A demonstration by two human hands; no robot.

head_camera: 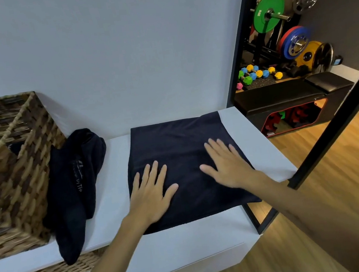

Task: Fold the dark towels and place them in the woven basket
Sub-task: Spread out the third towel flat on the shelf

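Dark folded towel (184, 158) lies under both palms — left hand (151, 195), right hand (229, 165) — fingers straight, gripping nothing.

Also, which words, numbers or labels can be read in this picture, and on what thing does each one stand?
"10", seen turned, on the green weight plate.
Pale lettering on the crumpled dark towel: only "TH" at its end can be made out, the rest is too small and blurred.
Small label on the bench base: unreadable.

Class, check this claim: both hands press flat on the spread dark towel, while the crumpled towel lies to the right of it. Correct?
Not quite. The head view shows the crumpled towel left of the spread dark towel, against the woven basket. Left hand and right hand do press flat.
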